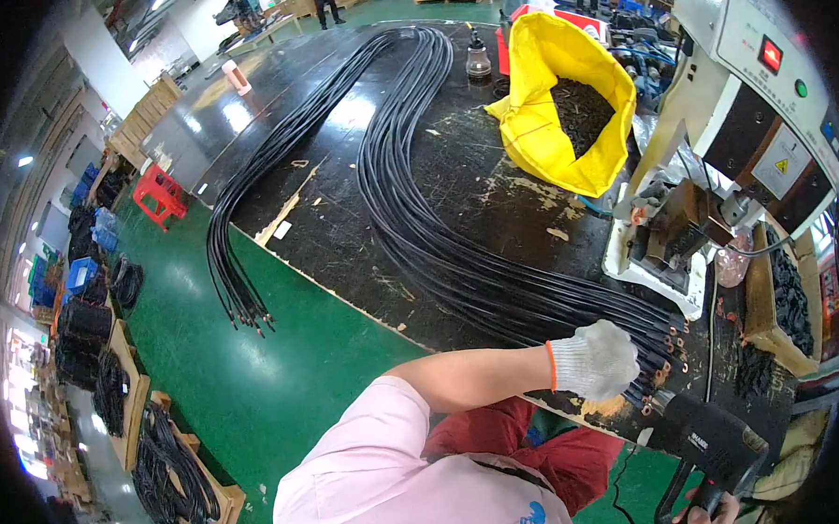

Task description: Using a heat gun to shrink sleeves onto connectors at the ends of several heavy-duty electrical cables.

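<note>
The right hand (713, 510) is wrapped around the handle of a black heat gun (718, 444), whose nozzle points past the gloved left hand (597, 359) at the copper lugs (661, 375). The black cables (496, 291) run under and beyond the left hand across the worktop (464, 199); its fingers are hidden, so I cannot tell whether they grip. Best, I judge: sweep the nozzle evenly, and keep the glove clear of the hot air.

A glossy green floor (284, 371) spreads beneath a scuffed black worktable (330, 242) that catches bright reflections (237, 116). A red stool (161, 197) stands by its left edge; a white pillar (102, 60) rises beyond.
</note>
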Available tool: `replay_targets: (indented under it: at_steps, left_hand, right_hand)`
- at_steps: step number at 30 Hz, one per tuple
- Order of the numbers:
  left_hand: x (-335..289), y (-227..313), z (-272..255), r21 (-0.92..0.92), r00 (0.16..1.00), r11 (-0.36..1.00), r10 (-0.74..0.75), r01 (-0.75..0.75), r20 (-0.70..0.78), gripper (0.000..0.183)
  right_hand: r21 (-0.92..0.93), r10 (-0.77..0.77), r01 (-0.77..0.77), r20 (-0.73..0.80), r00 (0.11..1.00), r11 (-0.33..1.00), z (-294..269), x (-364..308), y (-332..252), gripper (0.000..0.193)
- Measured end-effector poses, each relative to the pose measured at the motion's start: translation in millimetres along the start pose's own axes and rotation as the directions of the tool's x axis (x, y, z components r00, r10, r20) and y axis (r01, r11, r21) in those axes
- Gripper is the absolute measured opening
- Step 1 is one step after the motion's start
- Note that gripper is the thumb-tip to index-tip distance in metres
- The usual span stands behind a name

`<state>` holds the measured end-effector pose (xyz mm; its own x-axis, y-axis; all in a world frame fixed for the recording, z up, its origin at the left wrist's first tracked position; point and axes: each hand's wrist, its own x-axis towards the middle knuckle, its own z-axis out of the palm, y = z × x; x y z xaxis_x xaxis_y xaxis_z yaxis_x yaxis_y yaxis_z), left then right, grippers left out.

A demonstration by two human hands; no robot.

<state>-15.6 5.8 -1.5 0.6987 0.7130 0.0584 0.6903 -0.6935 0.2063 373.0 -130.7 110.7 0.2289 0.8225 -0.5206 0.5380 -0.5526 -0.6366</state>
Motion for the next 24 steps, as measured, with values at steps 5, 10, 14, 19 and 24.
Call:
replay_targets:
  at_steps: [5,10,14,19,24]
  left_hand:
    - [-1.3,-0.2,-2.6,0.017,0.999,1.0,-0.009,0.008,0.037,0.02]
    - [-0.8,0.6,4.4,0.023,1.0,1.0,-0.009,0.01,-0.007,0.022]
    - [-2.6,-1.7,3.6,0.019,0.999,1.0,0.006,-0.006,-0.033,0.023]
    - [-0.5,-3.1,6.4,0.032,0.996,0.999,0.005,-0.003,-0.085,0.02]
    - [0.9,-2.1,3.3,0.038,0.999,0.999,-0.026,0.027,-0.03,0.019]
  right_hand:
    - [-0.001,-0.003,0.003,0.013,1.0,1.0,1.8,-1.6,-3.8,0.087]
    - [-0.011,-0.008,0.009,0.035,0.999,1.0,2.2,-5.4,-5.7,0.087]
    - [-0.014,-0.011,0.012,0.039,0.999,1.0,3.8,-4.0,-8.0,0.085]
    - [0.017,-0.041,0.04,0.023,0.999,0.999,6.0,0.5,1.4,0.08]
    - [0.13,-0.064,0.05,0.105,0.992,0.99,2.5,2.6,3.6,0.082]
